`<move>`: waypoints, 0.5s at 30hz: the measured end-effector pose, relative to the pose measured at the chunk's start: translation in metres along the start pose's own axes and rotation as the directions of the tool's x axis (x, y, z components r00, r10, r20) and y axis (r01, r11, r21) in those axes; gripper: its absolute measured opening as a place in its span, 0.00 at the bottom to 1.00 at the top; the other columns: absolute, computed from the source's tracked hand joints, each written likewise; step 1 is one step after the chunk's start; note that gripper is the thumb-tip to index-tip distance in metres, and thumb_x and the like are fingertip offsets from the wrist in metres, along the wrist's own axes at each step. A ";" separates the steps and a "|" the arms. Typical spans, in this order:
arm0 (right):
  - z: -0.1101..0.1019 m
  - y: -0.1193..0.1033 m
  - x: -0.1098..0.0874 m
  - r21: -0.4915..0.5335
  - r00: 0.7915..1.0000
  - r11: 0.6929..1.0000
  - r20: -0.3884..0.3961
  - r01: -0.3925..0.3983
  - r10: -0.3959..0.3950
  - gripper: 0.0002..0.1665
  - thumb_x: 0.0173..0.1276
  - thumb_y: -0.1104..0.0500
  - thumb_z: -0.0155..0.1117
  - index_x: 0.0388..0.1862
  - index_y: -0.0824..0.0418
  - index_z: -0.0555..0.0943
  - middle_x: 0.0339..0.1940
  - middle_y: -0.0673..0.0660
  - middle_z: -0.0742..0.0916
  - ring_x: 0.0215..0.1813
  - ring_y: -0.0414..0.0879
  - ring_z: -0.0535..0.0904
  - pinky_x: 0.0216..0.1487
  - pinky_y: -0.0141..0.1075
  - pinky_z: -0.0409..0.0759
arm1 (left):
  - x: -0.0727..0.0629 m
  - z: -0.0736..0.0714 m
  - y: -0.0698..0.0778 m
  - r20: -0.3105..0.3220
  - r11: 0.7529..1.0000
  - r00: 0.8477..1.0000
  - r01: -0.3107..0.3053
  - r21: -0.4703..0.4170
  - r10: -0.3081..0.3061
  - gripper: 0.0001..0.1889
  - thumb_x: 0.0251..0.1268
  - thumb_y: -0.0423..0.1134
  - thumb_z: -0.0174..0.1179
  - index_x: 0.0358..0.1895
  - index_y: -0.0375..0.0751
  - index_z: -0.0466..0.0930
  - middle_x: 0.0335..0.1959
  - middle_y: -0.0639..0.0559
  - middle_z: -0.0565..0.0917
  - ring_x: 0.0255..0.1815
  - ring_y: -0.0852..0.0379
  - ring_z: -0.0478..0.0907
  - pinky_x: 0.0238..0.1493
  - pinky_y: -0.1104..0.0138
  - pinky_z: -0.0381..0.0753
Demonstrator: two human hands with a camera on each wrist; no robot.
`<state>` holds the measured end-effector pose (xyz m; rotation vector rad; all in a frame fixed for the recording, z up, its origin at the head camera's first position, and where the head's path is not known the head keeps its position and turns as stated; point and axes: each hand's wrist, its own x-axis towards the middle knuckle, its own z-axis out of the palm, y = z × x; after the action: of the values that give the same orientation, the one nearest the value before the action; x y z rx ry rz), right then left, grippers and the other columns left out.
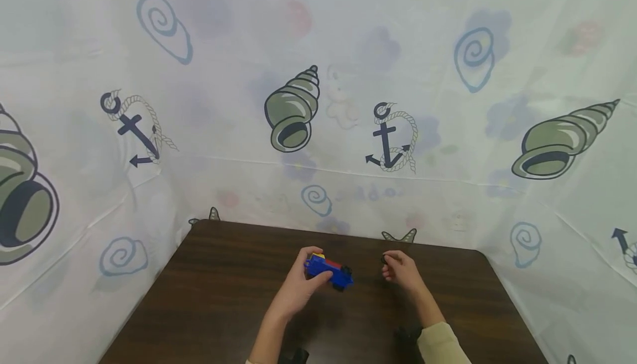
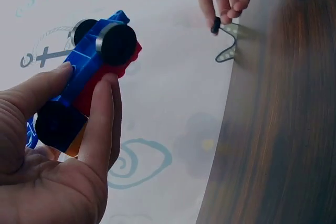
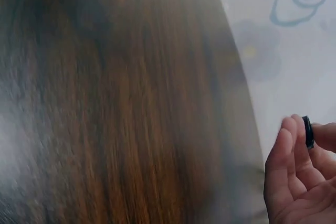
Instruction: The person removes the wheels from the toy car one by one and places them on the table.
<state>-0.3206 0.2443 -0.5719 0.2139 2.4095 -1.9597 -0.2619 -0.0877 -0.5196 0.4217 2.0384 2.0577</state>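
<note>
In the head view my left hand [image 1: 297, 286] holds a small blue toy car [image 1: 325, 270] with red and yellow parts above the table. The left wrist view shows thumb and fingers gripping the car's sides [image 2: 86, 72]. Several black wheels, such as this wheel [image 2: 116, 44], are on it. To the right, apart from the car, my right hand [image 1: 404, 271] pinches a small, round black piece [image 3: 308, 132] between thumb and fingertips. It looks like a toy wheel, seen nearly edge-on in the right wrist view.
Both hands are over a dark brown wooden table [image 1: 224, 275] with rounded far corners. A white cloth [image 1: 348, 148] printed with shells, anchors and starfish hangs behind it and along both sides. Dark gear [image 1: 300, 355] shows by my left wrist.
</note>
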 end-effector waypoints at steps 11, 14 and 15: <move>-0.010 0.021 0.021 -0.042 0.993 0.993 0.025 -0.110 0.111 0.27 0.84 0.61 0.60 0.74 0.74 0.72 0.37 0.61 0.89 0.34 0.48 0.89 0.36 0.40 0.88 | -0.001 0.001 0.002 -0.003 0.998 1.000 -0.022 0.061 0.022 0.35 0.77 0.50 0.68 0.80 0.59 0.62 0.72 0.36 0.75 0.68 0.44 0.80 0.62 0.55 0.84; -0.012 0.023 0.026 -0.046 0.991 0.990 0.028 -0.130 0.131 0.27 0.83 0.62 0.61 0.74 0.74 0.72 0.38 0.61 0.90 0.34 0.47 0.91 0.35 0.38 0.88 | 0.000 0.000 0.001 -0.019 0.997 1.000 -0.024 0.067 0.025 0.35 0.77 0.51 0.68 0.80 0.59 0.62 0.70 0.36 0.75 0.65 0.45 0.81 0.60 0.57 0.84; -0.012 0.022 0.026 -0.049 0.990 0.990 0.033 -0.133 0.135 0.27 0.83 0.62 0.62 0.74 0.74 0.72 0.38 0.61 0.91 0.34 0.47 0.91 0.35 0.37 0.88 | 0.000 0.000 0.001 -0.027 0.997 0.999 -0.025 0.068 0.027 0.35 0.76 0.51 0.69 0.79 0.59 0.62 0.70 0.37 0.75 0.64 0.45 0.81 0.59 0.58 0.84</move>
<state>-0.3430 0.2633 -0.5941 0.3263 2.3488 -1.8326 -0.2619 -0.0876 -0.5186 0.4362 2.1353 2.0248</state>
